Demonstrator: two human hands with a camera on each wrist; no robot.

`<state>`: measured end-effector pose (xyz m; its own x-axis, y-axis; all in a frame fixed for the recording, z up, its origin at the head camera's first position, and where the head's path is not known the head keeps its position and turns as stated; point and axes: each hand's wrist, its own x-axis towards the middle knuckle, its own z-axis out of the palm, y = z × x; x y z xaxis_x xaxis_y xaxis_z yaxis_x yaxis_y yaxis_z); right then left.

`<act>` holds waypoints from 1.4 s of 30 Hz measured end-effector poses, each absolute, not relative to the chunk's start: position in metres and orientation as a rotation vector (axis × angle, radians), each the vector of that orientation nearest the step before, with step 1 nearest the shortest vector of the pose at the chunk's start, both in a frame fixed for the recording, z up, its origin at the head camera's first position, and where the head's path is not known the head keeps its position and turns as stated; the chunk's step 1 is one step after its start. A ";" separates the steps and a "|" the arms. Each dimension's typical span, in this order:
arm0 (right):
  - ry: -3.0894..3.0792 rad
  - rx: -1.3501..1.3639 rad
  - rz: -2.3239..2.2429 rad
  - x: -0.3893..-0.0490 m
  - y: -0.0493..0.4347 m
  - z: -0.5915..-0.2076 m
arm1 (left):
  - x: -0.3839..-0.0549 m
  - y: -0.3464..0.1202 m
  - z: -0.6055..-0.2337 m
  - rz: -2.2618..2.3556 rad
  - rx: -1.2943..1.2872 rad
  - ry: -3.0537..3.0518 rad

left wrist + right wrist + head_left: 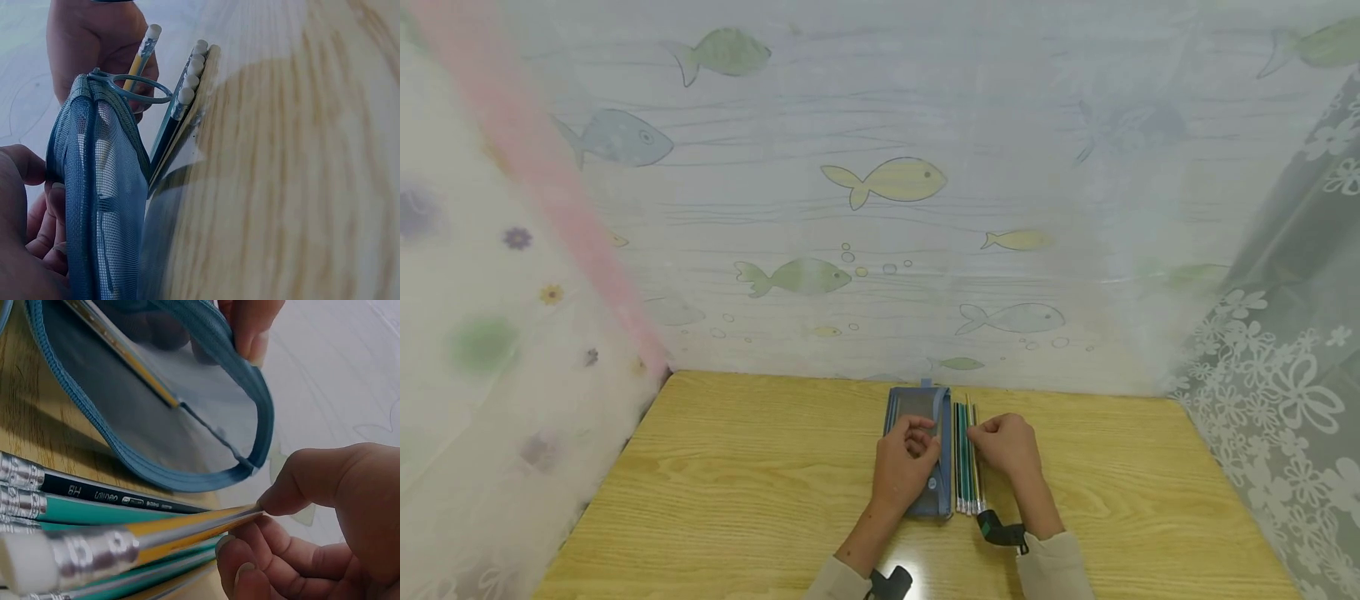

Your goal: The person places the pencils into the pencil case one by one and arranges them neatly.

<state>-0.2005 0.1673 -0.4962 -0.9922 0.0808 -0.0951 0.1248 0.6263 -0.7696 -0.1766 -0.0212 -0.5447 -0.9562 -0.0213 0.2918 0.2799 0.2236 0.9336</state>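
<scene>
A blue mesh pencil case (916,402) lies on the table in front of me, its zipped mouth gaping in the right wrist view. My left hand (906,462) pinches the upper edge of that mouth and lifts it. Inside the case a pencil (134,359) shows. To the right of the case, my right hand (1009,446) pinches a yellow pencil with a silver stripe (187,532) between thumb and fingers, its white eraser end toward me. Under it lies a row of pencils (963,467), among them a black pencil (125,490) and a green pencil (94,511).
The wood-grain table (737,483) reaches back to a curtain (895,108) printed with fish. A flowered white sheet (512,375) hangs at the left, and a lace-patterned curtain (1292,400) at the right. A blue ring (140,90) is attached at the case's end.
</scene>
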 end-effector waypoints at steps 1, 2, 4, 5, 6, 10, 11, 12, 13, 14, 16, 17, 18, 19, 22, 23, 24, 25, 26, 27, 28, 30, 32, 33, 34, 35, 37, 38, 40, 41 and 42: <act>2.784 0.174 -1.334 -0.201 0.167 -0.497 | -0.177 -0.021 -0.545 -1.801 -0.240 -2.260; 2.781 0.175 -1.341 -0.201 0.167 -0.497 | -0.177 -0.021 -0.545 -1.799 -0.235 -2.265; 2.773 0.175 -1.356 -0.201 0.166 -0.498 | -0.177 -0.021 -0.545 -1.799 -0.231 -2.268; 2.767 0.176 -1.364 -0.202 0.166 -0.498 | -0.177 -0.021 -0.545 -1.800 -0.229 -2.268; 2.764 0.178 -1.370 -0.202 0.166 -0.499 | -0.177 -0.021 -0.545 -1.799 -0.227 -2.270; 2.755 0.189 -1.387 -0.203 0.165 -0.501 | -0.177 -0.021 -0.545 -1.793 -0.227 -2.265; 2.753 0.193 -1.394 -0.203 0.164 -0.501 | -0.177 -0.020 -0.545 -1.790 -0.229 -2.265; 2.753 0.193 -1.400 -0.204 0.164 -0.501 | -0.177 -0.020 -0.545 -1.787 -0.231 -2.265; 2.751 0.194 -1.406 -0.204 0.163 -0.501 | -0.176 -0.020 -0.544 -1.785 -0.233 -2.264; 2.748 0.195 -1.414 -0.204 0.163 -0.501 | -0.176 -0.020 -0.544 -1.785 -0.235 -2.262; 2.736 0.194 -1.437 -0.204 0.161 -0.500 | -0.177 -0.020 -0.544 -1.786 -0.239 -2.260; 2.729 0.194 -1.447 -0.204 0.161 -0.500 | -0.177 -0.020 -0.544 -1.787 -0.239 -2.260; 2.724 0.196 -1.452 -0.204 0.160 -0.499 | -0.177 -0.020 -0.544 -1.787 -0.238 -2.262; 2.718 0.197 -1.458 -0.204 0.160 -0.499 | -0.177 -0.020 -0.544 -1.788 -0.237 -2.263; 2.706 0.188 -1.478 -0.203 0.158 -0.498 | -0.176 -0.020 -0.543 -1.790 -0.235 -2.268; 2.705 0.189 -1.482 -0.203 0.158 -0.498 | -0.176 -0.020 -0.543 -1.789 -0.234 -2.269; 2.706 0.189 -1.482 -0.203 0.157 -0.499 | -0.176 -0.020 -0.543 -1.789 -0.233 -2.269; 2.703 0.189 -1.486 -0.203 0.156 -0.499 | -0.176 -0.020 -0.543 -1.790 -0.232 -2.270; 2.702 0.189 -1.487 -0.203 0.156 -0.500 | -0.176 -0.020 -0.543 -1.790 -0.230 -2.270; 2.701 0.193 -1.488 -0.204 0.155 -0.501 | -0.176 -0.020 -0.543 -1.790 -0.228 -2.270; 2.702 0.194 -1.486 -0.204 0.155 -0.502 | -0.176 -0.020 -0.544 -1.788 -0.226 -2.272; 2.703 0.199 -1.487 -0.205 0.153 -0.503 | -0.176 -0.020 -0.544 -1.786 -0.225 -2.271; 2.704 0.194 -1.491 -0.206 0.152 -0.505 | -0.177 -0.020 -0.544 -1.787 -0.226 -2.266; 2.699 0.193 -1.497 -0.206 0.151 -0.505 | -0.177 -0.020 -0.544 -1.785 -0.227 -2.263; 2.695 0.193 -1.505 -0.206 0.150 -0.506 | -0.177 -0.021 -0.544 -1.783 -0.229 -2.260; 2.687 0.200 -1.513 -0.207 0.150 -0.507 | -0.177 -0.021 -0.544 -1.782 -0.229 -2.258; 2.672 0.202 -1.528 -0.207 0.148 -0.508 | -0.178 -0.020 -0.544 -1.778 -0.225 -2.259; 2.666 0.206 -1.535 -0.207 0.148 -0.508 | -0.178 -0.020 -0.544 -1.773 -0.222 -2.263; 2.650 0.213 -1.553 -0.207 0.147 -0.509 | -0.178 -0.020 -0.544 -1.770 -0.218 -2.268; 2.647 0.216 -1.559 -0.207 0.146 -0.508 | -0.178 -0.020 -0.544 -1.768 -0.215 -2.272; 2.643 0.219 -1.564 -0.206 0.146 -0.508 | -0.178 -0.020 -0.544 -1.766 -0.215 -2.273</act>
<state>-0.2063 0.1459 -0.5085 -0.9880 0.0901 -0.1257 0.1536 0.4746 -0.8667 -0.1783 -0.0202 -0.5435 -0.9567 -0.0389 0.2883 0.2697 0.2529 0.9291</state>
